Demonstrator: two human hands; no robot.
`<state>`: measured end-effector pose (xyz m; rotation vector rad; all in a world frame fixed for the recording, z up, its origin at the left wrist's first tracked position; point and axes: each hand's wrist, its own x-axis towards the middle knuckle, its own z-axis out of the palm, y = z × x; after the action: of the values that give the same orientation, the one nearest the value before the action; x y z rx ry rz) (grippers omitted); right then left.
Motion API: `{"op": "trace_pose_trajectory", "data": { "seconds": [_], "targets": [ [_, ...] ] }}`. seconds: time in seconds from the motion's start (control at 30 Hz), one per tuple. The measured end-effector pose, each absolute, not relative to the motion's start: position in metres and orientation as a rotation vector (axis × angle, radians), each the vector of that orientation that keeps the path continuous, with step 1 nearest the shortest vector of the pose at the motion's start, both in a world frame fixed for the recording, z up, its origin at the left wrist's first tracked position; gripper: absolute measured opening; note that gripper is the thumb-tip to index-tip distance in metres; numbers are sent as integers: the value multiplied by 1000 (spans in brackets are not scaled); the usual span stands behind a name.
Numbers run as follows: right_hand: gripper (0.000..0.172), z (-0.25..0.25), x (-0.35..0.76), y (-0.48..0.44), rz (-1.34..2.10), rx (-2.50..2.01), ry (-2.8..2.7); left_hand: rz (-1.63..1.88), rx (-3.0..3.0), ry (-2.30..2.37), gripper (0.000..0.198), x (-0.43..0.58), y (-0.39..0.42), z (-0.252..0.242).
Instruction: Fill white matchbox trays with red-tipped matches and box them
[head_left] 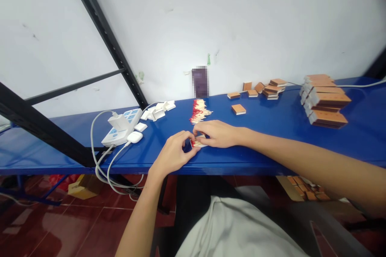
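Close to the front edge of the blue table sits a small white matchbox tray (pixel 202 145) with red-tipped matches (pixel 197 142) lying in it. My left hand (pixel 175 153) curves around its left end, thumb and fingertips gripping it. From the right, my right hand (pixel 219 134) reaches over the tray, its bent fingers closed at the tray's far side and over the matches, hiding part of them. Just beyond my hands lies a loose pile of matches (pixel 199 111), red heads mostly to the left.
White empty trays (pixel 158 110) lie at the left near a power strip (pixel 122 126) with cables and a white charger case (pixel 134 137). Brown matchboxes (pixel 239 109) are scattered at the right, with large stacks (pixel 327 100) farther right. A black metal post (pixel 111 36) rises at left.
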<state>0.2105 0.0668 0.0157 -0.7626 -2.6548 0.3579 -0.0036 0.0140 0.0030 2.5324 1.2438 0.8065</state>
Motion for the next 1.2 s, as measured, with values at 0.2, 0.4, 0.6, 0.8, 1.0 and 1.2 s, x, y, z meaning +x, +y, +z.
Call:
{"op": "trace_pose_trajectory", "data": {
  "seconds": [0.2,0.4,0.6,0.8,1.0,1.2],
  "targets": [
    [15,15,209,66,349,-794,-2656,802,2532,1248,12,-4,14,3],
    [14,17,210,65,374,-778,-2670,825,2533,1236,12,-4,14,2],
    [19,20,211,64,429,-743,-2680,815,2527,1257,14,-4,13,4],
    [17,21,212,62,452,-742,-2694,820,2508,1257,16,-3,12,5],
    [17,21,212,62,470,-730,-2703,813,2498,1251,17,-3,11,6],
    [22,23,213,70,359,-788,-2691,821,2524,1250,17,-4,13,4]
  ]
}}
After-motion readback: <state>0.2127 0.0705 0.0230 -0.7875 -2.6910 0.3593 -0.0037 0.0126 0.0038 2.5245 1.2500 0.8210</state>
